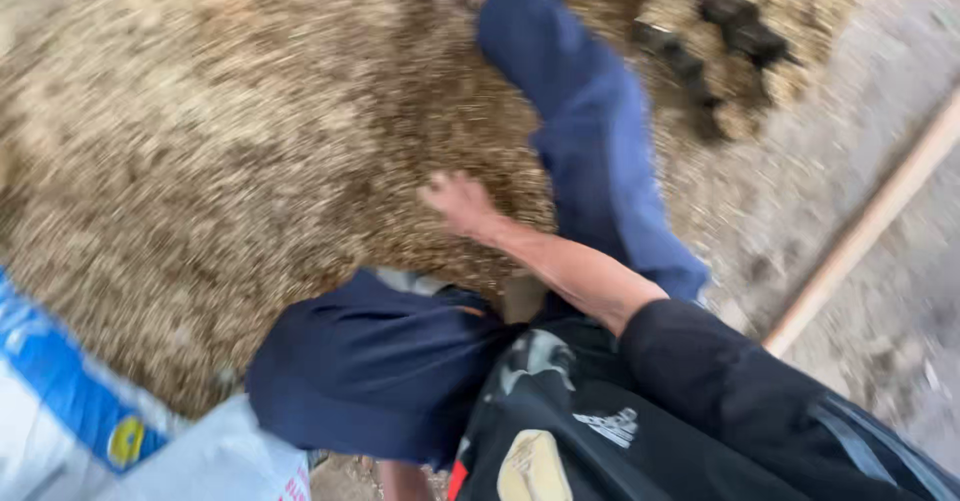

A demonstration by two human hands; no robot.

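Arm is stretched forward, bare to the elbow; I see one hand (457, 201), the right, resting on the grain heap (200, 151), fingers too blurred to judge. Left hand is out of view. One sack (60, 411) lies far left below, one pole (870, 226) well right.

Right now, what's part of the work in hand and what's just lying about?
In hand:
- right hand, reaching onto the pile
- straw-coloured chaff pile
- white and blue sack, at the pile's edge

Lying about:
- wooden pole on the ground
- dark clumps at the pile's far side

Left hand not in view.
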